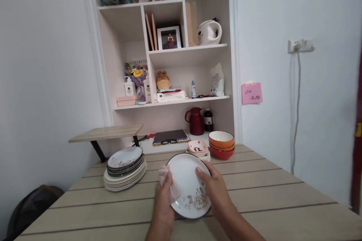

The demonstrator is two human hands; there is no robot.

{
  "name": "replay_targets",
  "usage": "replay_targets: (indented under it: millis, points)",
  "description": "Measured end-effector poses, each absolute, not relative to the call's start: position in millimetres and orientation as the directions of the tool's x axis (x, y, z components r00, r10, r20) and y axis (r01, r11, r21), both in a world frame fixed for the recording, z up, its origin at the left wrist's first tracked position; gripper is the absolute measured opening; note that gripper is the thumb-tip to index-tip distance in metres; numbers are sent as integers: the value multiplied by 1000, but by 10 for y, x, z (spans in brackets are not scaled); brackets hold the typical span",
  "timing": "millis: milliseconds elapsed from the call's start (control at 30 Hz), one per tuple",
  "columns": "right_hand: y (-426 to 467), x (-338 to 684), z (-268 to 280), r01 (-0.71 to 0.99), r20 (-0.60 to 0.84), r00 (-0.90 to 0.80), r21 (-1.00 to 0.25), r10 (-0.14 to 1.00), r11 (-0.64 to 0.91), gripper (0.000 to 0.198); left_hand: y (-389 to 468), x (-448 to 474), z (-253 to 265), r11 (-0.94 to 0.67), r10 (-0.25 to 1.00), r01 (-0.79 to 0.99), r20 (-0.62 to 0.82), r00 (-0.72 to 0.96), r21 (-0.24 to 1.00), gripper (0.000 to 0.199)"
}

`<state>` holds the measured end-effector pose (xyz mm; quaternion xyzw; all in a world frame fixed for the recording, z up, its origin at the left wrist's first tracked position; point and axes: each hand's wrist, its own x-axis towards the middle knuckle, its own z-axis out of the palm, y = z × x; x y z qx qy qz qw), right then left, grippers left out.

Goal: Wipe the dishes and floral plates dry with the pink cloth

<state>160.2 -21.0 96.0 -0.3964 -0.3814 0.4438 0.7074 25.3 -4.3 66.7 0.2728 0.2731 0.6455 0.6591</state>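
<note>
A: Left hand?
B: One left hand, clamped on a pale pink cloth and, through it, a plate's left rim. Thumb upward on the cloth; fingers largely hidden. Forearm rising almost straight from the lower edge.

A: Right hand?
B: One right hand, closed on the opposite rim: thumb laid flat over the face, pointing up and left; other fingers behind. Forearm slanting in from lower right.

A: The piece held?
B: One round plate, white, dark-edged, brown floral motif low on the face. Tilted toward the viewer, between both hands, over the slatted table; contact with the tabletop cannot be told.

A: Further out?
B: Left, one stack of plates, dark-rimmed upon pale. Just beyond the held plate, small dishes, the uppermost pink-edged; beside them, nested bowls, orange over red. Behind, one red jug.
</note>
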Motion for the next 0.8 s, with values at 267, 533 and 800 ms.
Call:
replay_targets:
  millis: [267, 533, 800]
  points:
    - [-254, 1427, 898, -509, 50, 455, -805, 889, 305, 68, -143, 528, 681, 153, 988, -821, -101, 117, 549, 47]
    - [-249, 1435, 903, -595, 120, 69, -792, 990, 138, 75, 20, 190, 649, -44, 995, -727, -35, -93, 685, 57]
    - [-366, 1747, 1137, -426, 83, -22, -902, 996, 66, 64, -24, 97, 671, -104, 990, -545, 139, 24, 832, 57]
